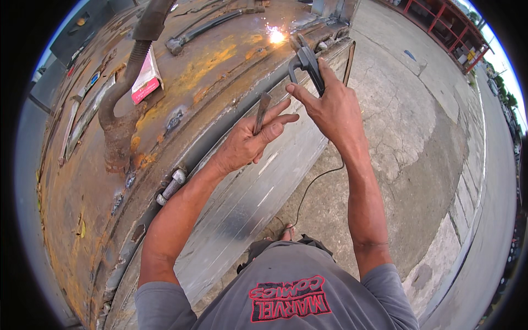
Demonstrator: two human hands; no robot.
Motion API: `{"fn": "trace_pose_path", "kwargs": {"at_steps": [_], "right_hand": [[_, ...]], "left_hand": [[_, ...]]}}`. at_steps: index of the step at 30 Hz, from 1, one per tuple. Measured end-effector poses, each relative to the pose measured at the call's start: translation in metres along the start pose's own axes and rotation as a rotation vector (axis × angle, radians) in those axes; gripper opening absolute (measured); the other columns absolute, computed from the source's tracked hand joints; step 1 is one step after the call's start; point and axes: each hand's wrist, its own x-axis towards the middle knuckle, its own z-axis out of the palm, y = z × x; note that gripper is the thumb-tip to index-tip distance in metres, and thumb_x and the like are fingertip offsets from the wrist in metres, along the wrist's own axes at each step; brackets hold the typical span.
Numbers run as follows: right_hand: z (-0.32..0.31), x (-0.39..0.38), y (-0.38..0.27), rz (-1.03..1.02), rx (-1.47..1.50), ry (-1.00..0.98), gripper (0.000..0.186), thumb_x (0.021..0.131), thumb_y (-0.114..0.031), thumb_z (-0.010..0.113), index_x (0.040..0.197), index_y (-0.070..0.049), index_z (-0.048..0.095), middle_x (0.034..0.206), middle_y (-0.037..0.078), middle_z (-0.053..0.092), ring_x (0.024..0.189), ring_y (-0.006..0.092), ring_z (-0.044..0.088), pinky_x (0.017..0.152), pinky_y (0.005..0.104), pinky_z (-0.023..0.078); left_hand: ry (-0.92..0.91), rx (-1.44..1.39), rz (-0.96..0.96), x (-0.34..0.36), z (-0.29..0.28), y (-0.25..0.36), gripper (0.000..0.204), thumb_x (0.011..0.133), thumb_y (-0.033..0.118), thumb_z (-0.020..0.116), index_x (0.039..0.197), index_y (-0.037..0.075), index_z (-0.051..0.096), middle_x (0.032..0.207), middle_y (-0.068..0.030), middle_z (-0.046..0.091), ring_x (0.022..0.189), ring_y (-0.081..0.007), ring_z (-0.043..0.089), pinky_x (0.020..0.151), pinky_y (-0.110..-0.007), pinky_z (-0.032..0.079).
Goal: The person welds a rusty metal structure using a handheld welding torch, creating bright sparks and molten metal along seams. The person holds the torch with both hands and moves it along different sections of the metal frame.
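Note:
In my right hand (336, 107) is a black welding clamp (309, 67), my fingers wrapped round its handles. Its jaws reach over the edge of a rusty metal top (212, 82). Just left of the jaws, a bright glow with sparks (276, 36) burns on that top. My left hand (250, 137) is held lower and to the left, over the near edge. A short flat metal bar, chisel-like (262, 113), sticks up between its thumb and fingers, while some fingers stretch out towards the clamp.
A thick bent rusty rod (129, 82) rises at the left, near a pink and white box (147, 80). A bolt (171, 187) lies along the near edge beside my left forearm. Metal strips (88, 110) lie further left. A thin cable (308, 192) hangs to the concrete floor (396, 181).

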Motion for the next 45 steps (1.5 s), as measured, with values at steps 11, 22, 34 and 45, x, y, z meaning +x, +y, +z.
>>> {"fn": "trace_pose_path", "kwargs": {"at_steps": [11, 22, 34, 45], "right_hand": [[0.0061, 0.0061, 0.0066, -0.05, 0.029, 0.025, 0.078, 0.091, -0.051, 0.079, 0.136, 0.01, 0.056, 0.064, 0.023, 0.068, 0.064, 0.0383, 0.075, 0.058, 0.0478, 0.057], [0.0054, 0.006, 0.0057, -0.041, 0.012, 0.032, 0.075, 0.091, -0.051, 0.078, 0.133, 0.007, 0.058, 0.062, 0.021, 0.068, 0.062, 0.0368, 0.075, 0.057, 0.0471, 0.058], [0.004, 0.0075, 0.0069, -0.054, -0.001, 0.035, 0.076, 0.091, -0.051, 0.079, 0.135, 0.007, 0.058, 0.061, 0.019, 0.068, 0.06, 0.0342, 0.075, 0.056, 0.0455, 0.058], [0.0066, 0.0062, 0.0049, -0.048, -0.02, 0.028, 0.076, 0.092, -0.048, 0.079, 0.137, 0.009, 0.058, 0.059, 0.014, 0.067, 0.058, 0.0285, 0.074, 0.052, 0.0406, 0.058]], "left_hand": [[-0.001, 0.022, 0.005, 0.0052, -0.0047, -0.0021, 0.072, 0.107, 0.049, 0.058, 0.161, 0.004, 0.042, 0.138, -0.0184, 0.069, 0.044, -0.0007, 0.042, 0.042, -0.02, 0.042], [0.012, 0.003, 0.02, 0.0056, -0.0022, 0.0001, 0.074, 0.106, 0.051, 0.06, 0.161, 0.005, 0.043, 0.137, -0.0197, 0.07, 0.044, -0.0004, 0.043, 0.041, -0.02, 0.043], [0.004, 0.0, 0.024, 0.0057, -0.002, -0.0006, 0.072, 0.106, 0.05, 0.059, 0.16, 0.006, 0.044, 0.137, -0.017, 0.07, 0.045, -0.001, 0.045, 0.042, -0.02, 0.045], [0.015, 0.02, 0.016, 0.0059, -0.0028, -0.0037, 0.066, 0.107, 0.048, 0.057, 0.16, 0.01, 0.047, 0.135, -0.0147, 0.072, 0.045, -0.0009, 0.047, 0.042, -0.02, 0.047]]}}
